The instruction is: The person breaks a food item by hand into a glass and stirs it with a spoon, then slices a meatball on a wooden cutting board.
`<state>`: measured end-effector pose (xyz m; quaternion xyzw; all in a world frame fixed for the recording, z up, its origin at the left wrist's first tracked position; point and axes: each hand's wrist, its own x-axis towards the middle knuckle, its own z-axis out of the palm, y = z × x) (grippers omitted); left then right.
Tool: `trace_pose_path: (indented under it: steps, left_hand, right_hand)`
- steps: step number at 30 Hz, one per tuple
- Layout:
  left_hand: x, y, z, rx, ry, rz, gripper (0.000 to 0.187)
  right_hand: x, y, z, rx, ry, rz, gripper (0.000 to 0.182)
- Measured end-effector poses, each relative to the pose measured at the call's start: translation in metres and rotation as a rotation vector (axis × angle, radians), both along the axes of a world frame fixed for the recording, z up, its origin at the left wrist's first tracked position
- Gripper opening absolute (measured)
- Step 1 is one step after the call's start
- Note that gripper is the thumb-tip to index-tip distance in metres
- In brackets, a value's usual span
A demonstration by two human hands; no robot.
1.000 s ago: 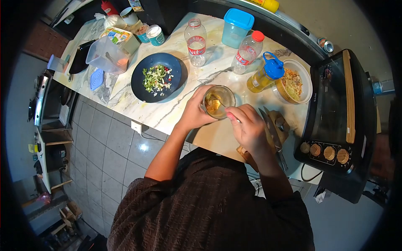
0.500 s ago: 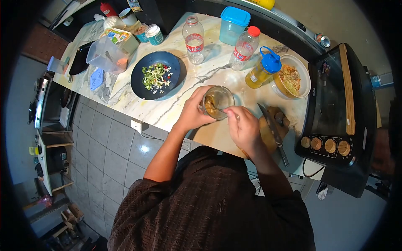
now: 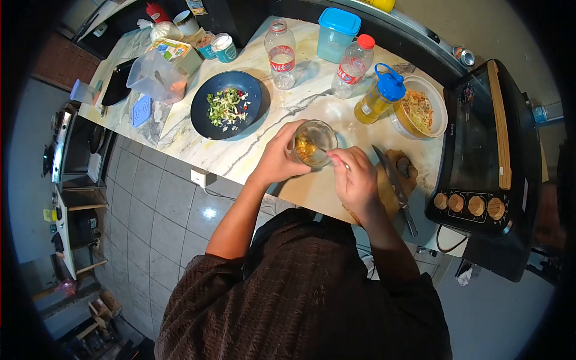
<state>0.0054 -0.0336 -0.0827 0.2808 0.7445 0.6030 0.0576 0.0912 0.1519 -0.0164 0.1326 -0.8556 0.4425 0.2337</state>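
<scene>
My left hand (image 3: 280,154) is wrapped round the side of a clear glass jar (image 3: 329,137), which is tilted so that its mouth faces me. Yellow-brown food (image 3: 305,146) lies at the bottom of it. Between the fingers of my right hand (image 3: 356,179) is the thin handle of a spoon (image 3: 324,150), reaching in over the jar's rim; its tip is hard to make out. Under both hands lies a wooden cutting board (image 3: 309,193). Just right of my right hand, a knife (image 3: 393,185) rests beside a dark stone-like piece (image 3: 404,167).
A dark pan (image 3: 198,117) with chopped vegetables stands at left. Behind are two plastic bottles (image 3: 280,58), a blue-lidded tub (image 3: 337,45), a yellow oil bottle (image 3: 367,109) and a bowl (image 3: 442,114) of shredded vegetables. A black oven (image 3: 474,150) bounds the right side.
My right hand has shifted slightly right and up with the spoon, and the food in the jar looks stirred. My left hand keeps its hold. The whole view has shifted a little.
</scene>
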Motion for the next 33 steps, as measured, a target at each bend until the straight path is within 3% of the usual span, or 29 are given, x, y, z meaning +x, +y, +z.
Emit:
trace_pose_path:
  steps: [2,4,5,7,11,13,16,20,23,25,28,33]
  left_hand:
    - [-0.002,0.001,-0.005,0.003,-0.018,-0.005,0.086]
    - [-0.003,0.001,-0.01,0.043,-0.03,-0.033,0.088]
    - [-0.003,0.0,-0.013,0.041,-0.03,-0.033,0.088]
    - [-0.004,0.0,-0.007,0.025,-0.051,-0.018,0.088]
    - [-0.007,0.002,-0.003,-0.012,-0.007,-0.023,0.088]
    - [-0.006,0.003,-0.005,0.038,-0.068,-0.048,0.087]
    - [-0.007,0.002,-0.002,0.024,-0.06,-0.038,0.086]
    - [-0.008,0.005,-0.01,0.039,-0.069,-0.063,0.086]
    - [-0.008,0.006,-0.012,0.087,-0.107,-0.053,0.088]
    - [-0.01,0.005,-0.007,0.062,-0.136,-0.059,0.091]
    - [-0.011,0.008,-0.011,0.087,-0.149,-0.076,0.092]
    - [-0.011,0.006,-0.008,0.053,-0.107,-0.059,0.093]
  right_hand:
    - [0.001,-0.001,0.001,0.088,0.003,0.041,0.009]
    - [0.006,-0.007,-0.003,-0.191,-0.262,-0.094,0.01]
    - [0.004,-0.005,-0.005,-0.192,-0.262,-0.094,0.01]
    - [0.0,0.0,-0.008,-0.047,0.006,-0.089,0.009]
    - [0.0,0.001,-0.008,0.071,-0.005,0.025,0.009]
    - [0.0,-0.001,-0.011,-0.147,-0.123,-0.063,0.009]
    - [-0.002,0.003,-0.009,-0.077,-0.021,-0.027,0.009]
    - [0.001,0.0,-0.007,-0.054,-0.088,-0.014,0.009]
    - [0.002,0.0,-0.003,-0.196,-0.142,-0.139,0.008]
    - [-0.002,0.0,-0.004,0.008,0.052,-0.098,0.007]
    - [0.001,-0.004,-0.012,-0.154,-0.086,-0.126,0.006]
    - [-0.002,-0.002,-0.007,-0.039,0.062,-0.118,0.007]
